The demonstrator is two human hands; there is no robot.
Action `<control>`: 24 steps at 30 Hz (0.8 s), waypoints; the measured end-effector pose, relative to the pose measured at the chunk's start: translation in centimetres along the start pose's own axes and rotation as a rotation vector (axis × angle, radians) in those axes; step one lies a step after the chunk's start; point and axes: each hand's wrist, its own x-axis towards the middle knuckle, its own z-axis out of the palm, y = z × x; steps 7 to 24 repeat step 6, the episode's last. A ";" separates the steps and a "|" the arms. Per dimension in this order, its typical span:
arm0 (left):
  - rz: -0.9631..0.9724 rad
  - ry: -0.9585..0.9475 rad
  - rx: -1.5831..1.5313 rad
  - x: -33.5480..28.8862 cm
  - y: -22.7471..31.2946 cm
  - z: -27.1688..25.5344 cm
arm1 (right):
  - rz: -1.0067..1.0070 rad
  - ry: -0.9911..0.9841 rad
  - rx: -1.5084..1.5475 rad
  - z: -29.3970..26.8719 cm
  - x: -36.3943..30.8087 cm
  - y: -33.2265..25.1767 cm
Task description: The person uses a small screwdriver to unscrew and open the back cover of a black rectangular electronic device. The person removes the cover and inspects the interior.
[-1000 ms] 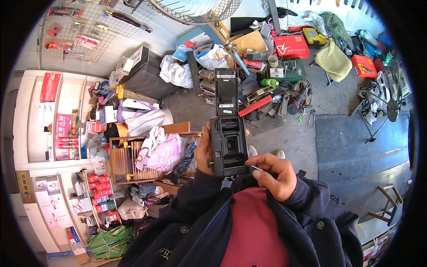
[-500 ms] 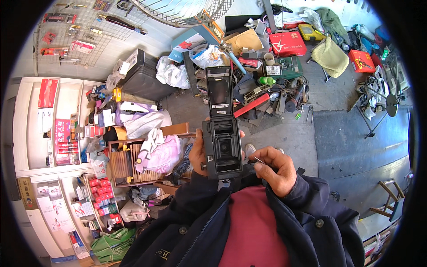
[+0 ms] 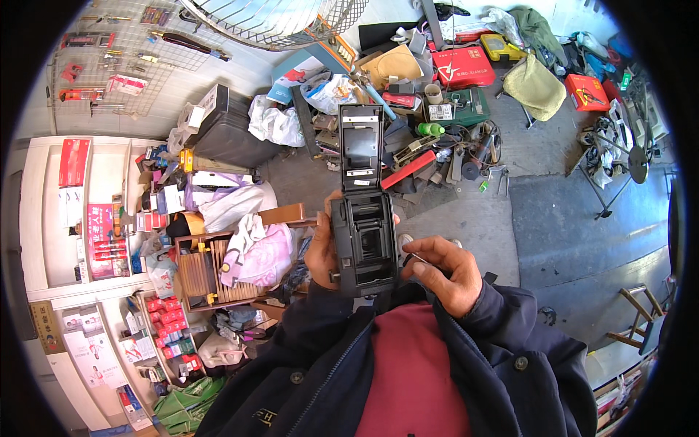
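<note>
A black film camera (image 3: 364, 237) is in front of my chest, its hinged back door (image 3: 361, 149) swung up and away from me. The hollow inside of the body, with the film chamber, faces up. My left hand (image 3: 321, 251) is closed around the camera's left side, and fingertips show past its right edge. Just right of the body, my right hand (image 3: 445, 273) is closed in a pinch on a thin, pale, pin-like piece (image 3: 418, 257). A dark bit shows at those fingertips too; its kind is too small to make out.
Beyond the camera, a pile of tools and boxes covers the floor, with a red box (image 3: 464, 68) and a green case (image 3: 470, 107). A wire fan guard (image 3: 280, 22) hangs above. White shelves (image 3: 54, 269) and a wooden-slatted seat (image 3: 200, 271) stand left; a small stool (image 3: 635, 320), right.
The camera has tilted a little in my left hand. My right hand has come slightly nearer to its right side, still pinching. The surroundings have shifted slightly left in view.
</note>
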 end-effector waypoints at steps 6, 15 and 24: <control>0.067 0.012 0.149 0.2 -0.3 0.3 | 0.042 0.000 -0.058 -0.6 0.2 0.6; 0.067 0.012 0.149 0.2 -0.3 0.3 | 0.042 0.000 -0.058 -0.6 0.2 0.6; 0.067 0.012 0.149 0.2 -0.3 0.3 | 0.042 0.000 -0.058 -0.6 0.2 0.6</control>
